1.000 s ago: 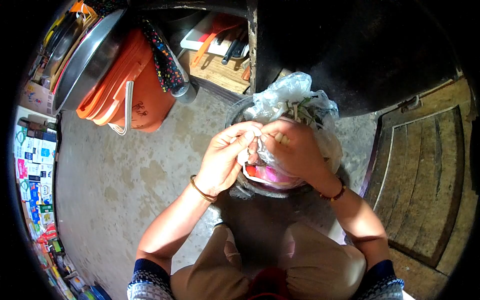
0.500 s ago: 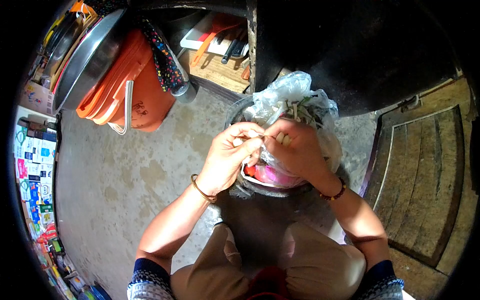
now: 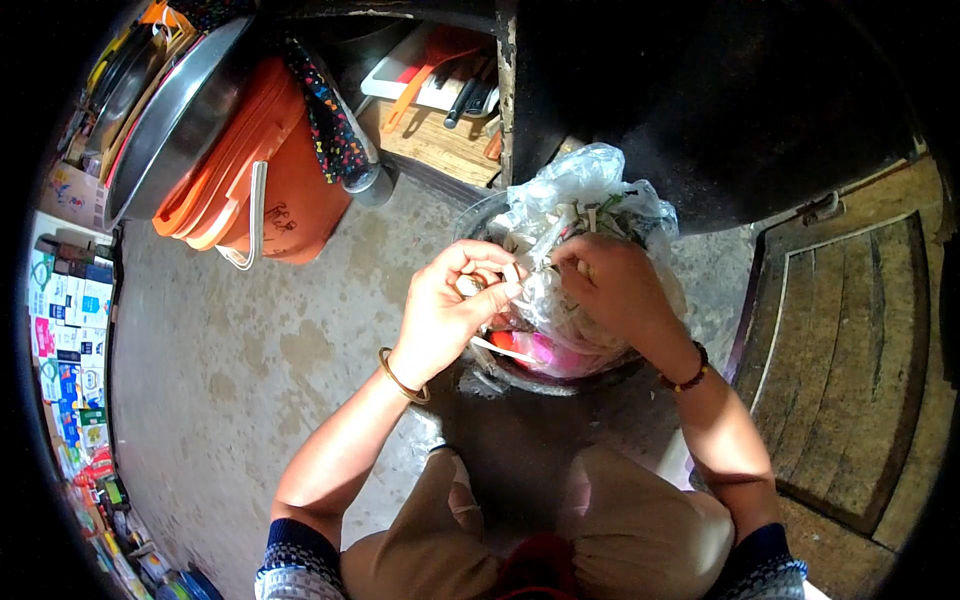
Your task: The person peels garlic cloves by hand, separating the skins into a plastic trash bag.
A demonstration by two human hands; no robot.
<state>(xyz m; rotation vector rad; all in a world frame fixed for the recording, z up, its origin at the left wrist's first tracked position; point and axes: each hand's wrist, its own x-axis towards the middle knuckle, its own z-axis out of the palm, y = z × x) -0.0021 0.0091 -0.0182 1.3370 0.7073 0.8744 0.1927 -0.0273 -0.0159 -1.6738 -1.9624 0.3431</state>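
My left hand (image 3: 450, 300) is closed over the near left side of the bin, with a small pale piece, possibly a garlic clove, between thumb and forefinger and another pale piece in the curled fingers. My right hand (image 3: 615, 290) is held over the bin's right side, its fingers curled with small pale pieces partly showing in them. Below both hands stands a round bin lined with a clear plastic bag (image 3: 585, 170). Pale and green scraps (image 3: 610, 215) lie inside, and a pink and red item (image 3: 550, 352) shows at the near side.
An orange bucket (image 3: 300, 215) with a metal basin (image 3: 175, 125) stands at the upper left. A shelf (image 3: 430, 140) holds a white tray with an orange utensil. A wooden panel (image 3: 840, 350) is at the right. Colourful packages (image 3: 75, 340) line the left edge.
The two hands were together at the fingertips and are now apart. My right hand has moved right, over the bag, and my left hand stays nearly in place.
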